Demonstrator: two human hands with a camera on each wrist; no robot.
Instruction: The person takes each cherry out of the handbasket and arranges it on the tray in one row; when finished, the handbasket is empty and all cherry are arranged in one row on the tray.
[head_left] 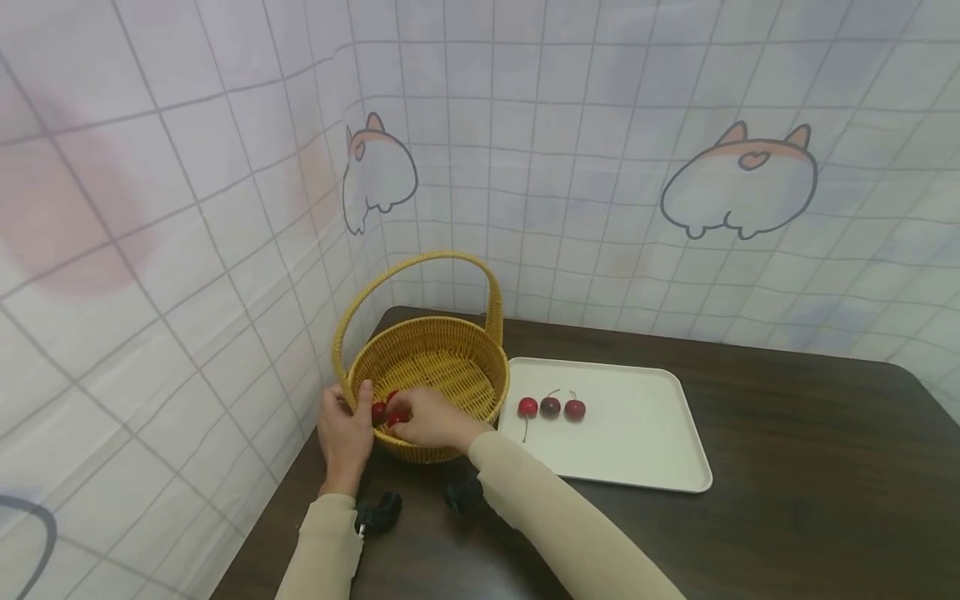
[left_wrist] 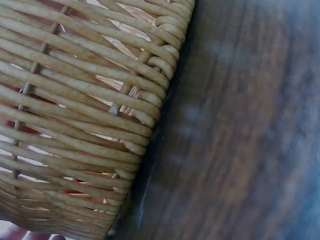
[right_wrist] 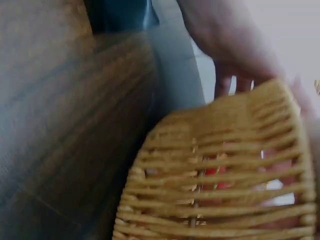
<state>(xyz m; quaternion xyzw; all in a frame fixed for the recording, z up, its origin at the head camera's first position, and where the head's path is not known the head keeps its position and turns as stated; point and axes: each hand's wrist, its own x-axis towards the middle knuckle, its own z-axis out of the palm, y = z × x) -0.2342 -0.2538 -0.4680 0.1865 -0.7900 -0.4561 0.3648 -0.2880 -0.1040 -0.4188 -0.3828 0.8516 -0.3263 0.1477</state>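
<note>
A yellow wicker basket (head_left: 450, 367) with a tall arched handle stands at the table's left end. My left hand (head_left: 347, 433) holds its near-left rim beside the handle's foot, thumb up along the inside and fingers outside. Reaching over the near rim, my right hand (head_left: 431, 419) has its fingertips curled about a red cherry (head_left: 396, 419) inside. A darker cherry (head_left: 378, 412) lies by the left thumb, and another red one is partly hidden behind the right fingers. In the left wrist view the woven wall (left_wrist: 75, 100) fills much of the picture; red shows through the weave (right_wrist: 200, 170) in the right wrist view.
Right of the basket lies a white tray (head_left: 630, 442). On its left part sit a bright red cherry (head_left: 528, 407) and two darker ones (head_left: 562, 408), all with stems. A patterned cloth wall (head_left: 570, 208) borders the dark wooden table (head_left: 810, 450) behind and at left.
</note>
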